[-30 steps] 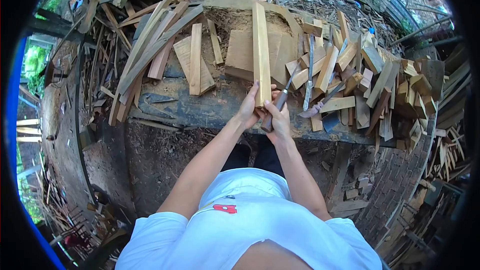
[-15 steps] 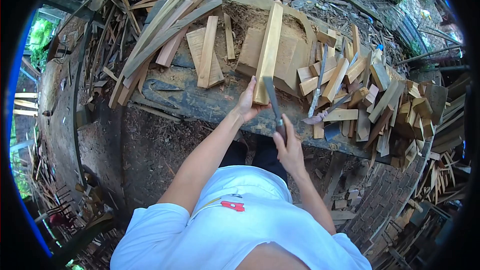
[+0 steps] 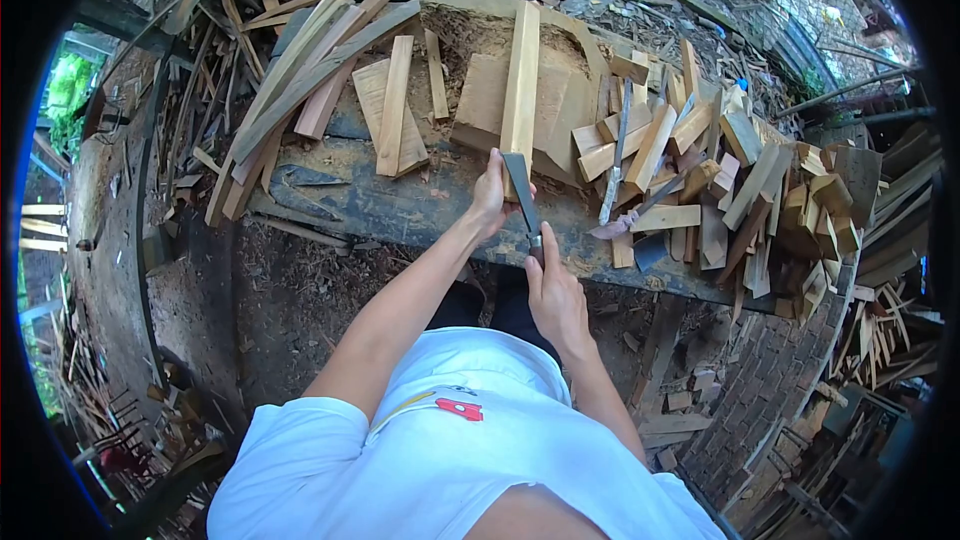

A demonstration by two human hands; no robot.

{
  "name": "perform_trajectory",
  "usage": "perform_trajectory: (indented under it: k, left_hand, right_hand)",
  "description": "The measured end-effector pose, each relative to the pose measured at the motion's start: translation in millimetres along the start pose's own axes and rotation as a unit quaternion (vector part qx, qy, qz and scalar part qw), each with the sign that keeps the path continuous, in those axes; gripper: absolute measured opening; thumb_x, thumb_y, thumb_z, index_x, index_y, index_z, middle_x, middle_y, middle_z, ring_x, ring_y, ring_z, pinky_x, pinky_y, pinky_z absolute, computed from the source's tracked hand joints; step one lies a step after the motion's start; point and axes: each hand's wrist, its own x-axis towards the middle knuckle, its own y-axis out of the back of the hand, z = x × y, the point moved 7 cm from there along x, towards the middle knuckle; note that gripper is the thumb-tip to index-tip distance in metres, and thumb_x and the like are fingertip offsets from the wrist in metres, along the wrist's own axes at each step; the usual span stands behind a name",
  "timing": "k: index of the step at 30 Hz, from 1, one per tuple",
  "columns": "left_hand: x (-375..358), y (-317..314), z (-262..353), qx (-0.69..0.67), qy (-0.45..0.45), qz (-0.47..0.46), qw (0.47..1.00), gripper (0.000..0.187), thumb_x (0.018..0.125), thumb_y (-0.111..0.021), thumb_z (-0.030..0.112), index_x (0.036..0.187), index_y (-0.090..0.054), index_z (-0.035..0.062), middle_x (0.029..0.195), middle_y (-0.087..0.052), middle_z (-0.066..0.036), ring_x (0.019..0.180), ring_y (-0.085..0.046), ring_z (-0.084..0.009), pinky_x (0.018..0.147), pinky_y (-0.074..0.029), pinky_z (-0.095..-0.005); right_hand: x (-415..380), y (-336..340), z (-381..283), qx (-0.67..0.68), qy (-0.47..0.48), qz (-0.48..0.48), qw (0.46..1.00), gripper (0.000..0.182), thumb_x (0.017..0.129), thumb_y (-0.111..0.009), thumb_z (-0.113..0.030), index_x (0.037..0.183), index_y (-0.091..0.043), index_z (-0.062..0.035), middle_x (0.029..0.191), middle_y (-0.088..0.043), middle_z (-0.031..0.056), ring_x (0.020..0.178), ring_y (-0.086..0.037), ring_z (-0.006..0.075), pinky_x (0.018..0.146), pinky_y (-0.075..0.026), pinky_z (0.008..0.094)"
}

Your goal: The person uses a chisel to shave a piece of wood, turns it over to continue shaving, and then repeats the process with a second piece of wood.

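Head view: workbench (image 3: 400, 205) runs across in front of both hands, thick slab top, littered with offcuts.

Offcut heap (image 3: 740, 190) sits to the right of the right hand, well apart from it; loose short blocks, jumbled. Bundle of long slats (image 3: 310, 70) lies left of and beyond the left hand, fanned diagonally.

Wood plank (image 3: 520, 75): long straight pale piece, near end pinned at the bench edge, far end resting on a chopping block (image 3: 480, 90) beyond the hands. Long axis points straight away from the person, slightly left at the far tip. Judgement: stiff, fairly light, dry sawn faces so not slippery; won't flex, may split along the grain. Best hold is the near end, low down, fingers kept off the side facing the blade.

Left hand (image 3: 490, 195) is wrapped around that near end, steadying it, thumb on the left face.

Chisel-like blade (image 3: 520, 190): flat dark steel, tip up against the plank's near end just right of the left hand, axis tilted back toward the person. Steel rigid, edge sharp; take it by the handle only.

Right hand (image 3: 553, 295) is closed around the handle, just below the blade, nearer the body than the left.
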Motion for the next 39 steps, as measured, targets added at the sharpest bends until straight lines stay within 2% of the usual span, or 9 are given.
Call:
perform_trajectory:
  k: [2,4,9,13,16,21,27,36,39]
  left_hand:
    - [-4.3,-4.2,-0.3,-0.009,-0.003,0.002,1.000,0.066,0.099,-0.024,0.064,0.103,-0.057,0.0070,0.075,-0.067,-0.011,0.066,-0.066,-0.0182,0.060,-0.055,-0.0328]
    - [-9.4,-10.2,-3.1,0.002,0.011,-0.001,1.000,0.073,0.100,-0.018,0.061,0.127,-0.054,0.0037,0.078,-0.065,-0.011,0.065,-0.063,-0.0166,0.060,-0.053,-0.0308]
    - [-10.7,-10.3,-14.9,0.016,-0.014,0.032,0.999,0.060,0.102,-0.025,0.057,0.112,-0.060,0.0084,0.077,-0.065,-0.007,0.068,-0.065,-0.0160,0.059,-0.055,-0.0312]
    - [-19.4,-21.3,-4.2,0.007,-0.014,-0.019,1.000,0.063,0.101,-0.023,0.059,0.111,-0.059,0.0072,0.076,-0.066,-0.009,0.063,-0.064,-0.0161,0.058,-0.054,-0.0296]
    - [-19.1,-12.3,-6.7,0.026,-0.009,0.027,0.999,0.065,0.101,-0.022,0.059,0.109,-0.059,0.0065,0.074,-0.066,-0.009,0.063,-0.064,-0.0158,0.057,-0.052,-0.0293]
    - [-18.8,-16.1,-5.3,0.012,-0.016,0.010,1.000,0.063,0.101,-0.023,0.059,0.104,-0.058,0.0074,0.074,-0.066,-0.009,0.063,-0.064,-0.0160,0.052,-0.050,-0.0290]
    - [-25.2,-13.7,2.0,0.036,-0.007,0.020,0.999,0.062,0.101,-0.022,0.059,0.102,-0.057,0.0084,0.073,-0.066,-0.009,0.062,-0.064,-0.0171,0.053,-0.050,-0.0293]
    - [-26.0,-12.3,5.3,0.057,-0.015,0.015,0.998,0.061,0.101,-0.023,0.059,0.097,-0.057,0.0088,0.072,-0.065,-0.009,0.063,-0.063,-0.0173,0.051,-0.048,-0.0302]
    - [-26.4,-11.7,1.3,0.057,-0.010,0.019,0.998,0.060,0.101,-0.023,0.058,0.097,-0.057,0.0091,0.072,-0.065,-0.009,0.062,-0.063,-0.0170,0.049,-0.048,-0.0294]
  right_hand:
    - [-11.4,-9.7,3.5,0.039,0.010,0.003,0.999,0.054,0.101,-0.041,-0.028,0.150,-0.024,-0.0107,0.096,-0.066,0.0265,0.083,-0.063,0.0481,0.072,-0.049,0.0543]
    - [-20.5,-10.3,1.2,0.077,0.028,0.030,0.996,0.054,0.101,-0.042,-0.028,0.149,-0.025,-0.0105,0.093,-0.066,0.0277,0.083,-0.063,0.0484,0.071,-0.049,0.0539]
    - [32.7,18.3,-8.8,0.045,-0.005,0.020,0.999,0.052,0.101,-0.042,-0.025,0.148,-0.027,-0.0079,0.084,-0.064,0.0285,0.081,-0.064,0.0479,0.068,-0.046,0.0528]
    - [9.0,12.1,-8.0,0.074,0.013,0.005,0.997,0.052,0.101,-0.041,-0.026,0.148,-0.028,-0.0080,0.086,-0.065,0.0288,0.081,-0.064,0.0484,0.069,-0.047,0.0517]
    - [-22.8,3.9,0.4,0.058,-0.007,-0.027,0.998,0.053,0.102,-0.039,-0.028,0.149,-0.026,-0.0087,0.090,-0.065,0.0290,0.081,-0.064,0.0473,0.071,-0.049,0.0501]
    - [31.1,16.5,-8.8,0.043,0.006,0.019,0.999,0.051,0.102,-0.040,-0.026,0.147,-0.028,-0.0069,0.088,-0.065,0.0282,0.079,-0.063,0.0490,0.069,-0.047,0.0525]
    - [-19.0,8.1,-1.9,0.038,0.019,-0.005,0.999,0.053,0.101,-0.041,-0.027,0.148,-0.027,-0.0078,0.088,-0.065,0.0287,0.082,-0.063,0.0482,0.072,-0.048,0.0526]
    - [-14.3,7.9,-5.2,0.056,0.042,0.013,0.997,0.055,0.101,-0.040,-0.030,0.149,-0.025,-0.0082,0.078,-0.063,0.0276,0.077,-0.063,0.0472,0.069,-0.046,0.0526]
    - [-17.7,10.1,-5.2,0.050,-0.002,-0.021,0.999,0.054,0.101,-0.042,-0.028,0.149,-0.025,-0.0078,0.081,-0.063,0.0290,0.078,-0.063,0.0476,0.068,-0.046,0.0529]
